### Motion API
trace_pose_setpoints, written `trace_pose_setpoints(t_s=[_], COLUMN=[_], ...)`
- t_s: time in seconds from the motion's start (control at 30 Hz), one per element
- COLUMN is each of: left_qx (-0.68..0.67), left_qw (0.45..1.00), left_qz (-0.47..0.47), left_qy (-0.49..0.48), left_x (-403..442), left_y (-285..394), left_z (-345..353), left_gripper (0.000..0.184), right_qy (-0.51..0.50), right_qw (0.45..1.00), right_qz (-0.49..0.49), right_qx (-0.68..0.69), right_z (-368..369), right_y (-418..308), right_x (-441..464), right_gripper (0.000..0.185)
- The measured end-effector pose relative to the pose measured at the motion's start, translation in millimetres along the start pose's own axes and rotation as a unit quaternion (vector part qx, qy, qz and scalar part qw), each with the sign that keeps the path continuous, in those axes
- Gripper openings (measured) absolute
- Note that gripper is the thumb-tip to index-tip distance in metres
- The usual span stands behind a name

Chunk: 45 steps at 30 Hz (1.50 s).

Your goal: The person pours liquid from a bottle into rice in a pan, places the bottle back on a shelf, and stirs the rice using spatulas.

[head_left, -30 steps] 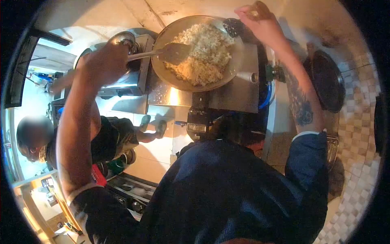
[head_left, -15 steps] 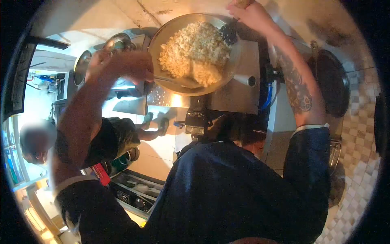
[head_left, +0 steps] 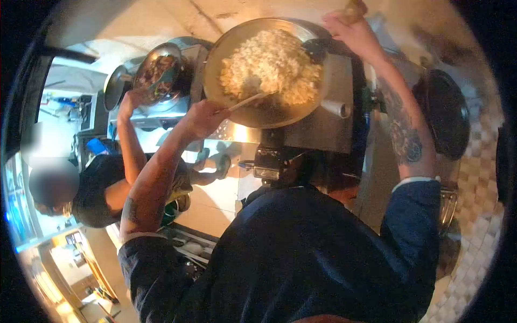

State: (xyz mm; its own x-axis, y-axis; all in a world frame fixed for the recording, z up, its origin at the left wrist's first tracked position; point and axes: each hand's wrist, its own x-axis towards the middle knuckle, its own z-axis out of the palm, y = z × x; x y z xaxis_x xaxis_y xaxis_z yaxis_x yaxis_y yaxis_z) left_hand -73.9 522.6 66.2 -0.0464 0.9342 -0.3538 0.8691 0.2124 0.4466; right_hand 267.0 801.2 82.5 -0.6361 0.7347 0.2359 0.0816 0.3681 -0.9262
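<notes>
A wide round pan (head_left: 212, 89) holds a heap of pale yellow-white food (head_left: 274, 62) that looks like rice. My left hand (head_left: 204, 118), at the pan's near left rim, is closed round a thin pale utensil (head_left: 249, 100) whose far end reaches into the heap; its tip is buried. Beyond the pan's upper right side, my right hand (head_left: 347, 29) grips the wooden handle (head_left: 355, 9) of a spatula. The spatula's dark head (head_left: 316, 49) lies against the right edge of the heap, partly blurred.
To the left, a co-worker (head_left: 97, 188) has a hand (head_left: 131, 102) at a smaller pan (head_left: 159, 72) of dark food pieces. A metal worktop (head_left: 336, 129) carries the large pan. On the right stands a large dark round pan (head_left: 444, 116).
My left hand has shifted right and down, with its utensil now angled up into the heap. My right hand has moved slightly right and down. The co-worker's smaller pan has come into clearer view.
</notes>
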Motion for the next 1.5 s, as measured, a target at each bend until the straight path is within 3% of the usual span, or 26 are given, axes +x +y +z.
trace_pose_setpoints(t_s=[0.13, 0.27, 0.37, 0.43, 0.5, 0.53, 0.63, 0.77, 0.8, 0.9, 1.0, 1.03, 1.07, 1.17, 1.3, 1.37, 1.4, 1.47, 1.5], left_qx=[-0.077, -0.197, -0.261, -0.208, -0.236, -0.245, -0.157, 0.035, 0.012, 0.175, 0.327, 0.367, 0.407, 0.415, 0.537, 0.524, 0.515, 0.497, 0.476], left_qw=[0.996, 0.973, 0.961, 0.975, 0.968, 0.966, 0.983, 0.962, 0.982, 0.975, 0.926, 0.918, 0.906, 0.890, 0.841, 0.835, 0.827, 0.803, 0.815], left_qz=[0.026, -0.075, -0.029, 0.070, -0.081, -0.084, 0.023, 0.144, 0.043, 0.076, 0.166, 0.138, 0.113, 0.179, -0.054, -0.162, -0.214, -0.316, -0.309], left_qy=[-0.027, -0.090, -0.085, -0.022, -0.016, 0.000, 0.087, 0.228, 0.185, 0.117, 0.089, 0.058, 0.025, 0.064, -0.026, -0.052, -0.066, -0.094, -0.116], left_x=[-8.0, -18.4, -20.7, -26.1, -45.4, -49.5, -53.5, -38.1, -33.5, -4.7, 0.7, -6.5, -13.4, -13.7, -4.3, 45.6, 75.5, 123.1, 116.3], left_y=[-6.4, -10.4, -39.4, -35.5, -17.5, -10.4, -37.9, -66.4, -55.7, -52.9, -26.5, -3.4, 19.8, 38.0, 106.8, 91.0, 80.8, 64.7, 68.0], left_z=[-14.8, -24.9, -24.0, -25.0, -32.7, -32.7, -10.0, 27.4, 32.7, 36.1, -28.2, -53.1, -78.3, -122.3, -143.8, -138.3, -135.0, -130.0, -129.0], left_gripper=[0.034, 0.032, 0.031, 0.028, 0.025, 0.027, 0.034, 0.038, 0.031, 0.024, 0.021, 0.020, 0.018, 0.015, 0.016, 0.017, 0.017, 0.018, 0.017], right_qy=[0.070, 0.029, 0.015, 0.008, -0.004, -0.015, -0.029, 0.063, 0.079, 0.059, 0.038, 0.029, 0.057, 0.074, 0.050, 0.032, 0.018, 0.025, 0.045], right_qw=[0.995, 0.999, 0.998, 0.997, 0.997, 0.997, 0.996, 0.978, 0.972, 0.969, 0.963, 0.962, 0.954, 0.944, 0.909, 0.928, 0.953, 0.955, 0.939], right_qz=[0.054, -0.011, -0.053, -0.060, -0.058, -0.054, -0.044, -0.051, -0.044, -0.028, -0.070, -0.075, -0.048, 0.087, 0.292, 0.248, 0.152, 0.071, 0.086], right_qx=[-0.053, -0.034, -0.030, -0.040, -0.055, -0.059, -0.073, -0.195, -0.217, -0.237, -0.259, -0.261, -0.289, -0.310, -0.293, -0.277, -0.262, -0.288, -0.331], right_z=[23.0, 10.1, 2.4, 5.1, -1.0, -4.9, -6.6, -2.1, 1.7, 16.0, 26.3, 25.7, 28.8, 32.1, 28.4, 25.1, 22.2, 18.7, 22.1], right_y=[-24.4, -17.5, -25.1, -36.2, -35.9, -35.3, -43.6, 9.9, 18.9, 1.8, -40.0, -48.7, -45.1, -44.2, -60.5, -63.9, -67.8, -45.5, -13.3], right_x=[-0.7, -5.0, -11.6, -14.7, -12.4, -11.5, -12.7, 14.5, 20.1, 17.3, 9.7, 9.3, 10.7, 25.7, 77.5, 67.6, 36.7, 26.5, 41.8], right_gripper=[0.031, 0.030, 0.029, 0.029, 0.029, 0.029, 0.029, 0.029, 0.028, 0.028, 0.029, 0.030, 0.031, 0.032, 0.034, 0.036, 0.036, 0.037, 0.037])
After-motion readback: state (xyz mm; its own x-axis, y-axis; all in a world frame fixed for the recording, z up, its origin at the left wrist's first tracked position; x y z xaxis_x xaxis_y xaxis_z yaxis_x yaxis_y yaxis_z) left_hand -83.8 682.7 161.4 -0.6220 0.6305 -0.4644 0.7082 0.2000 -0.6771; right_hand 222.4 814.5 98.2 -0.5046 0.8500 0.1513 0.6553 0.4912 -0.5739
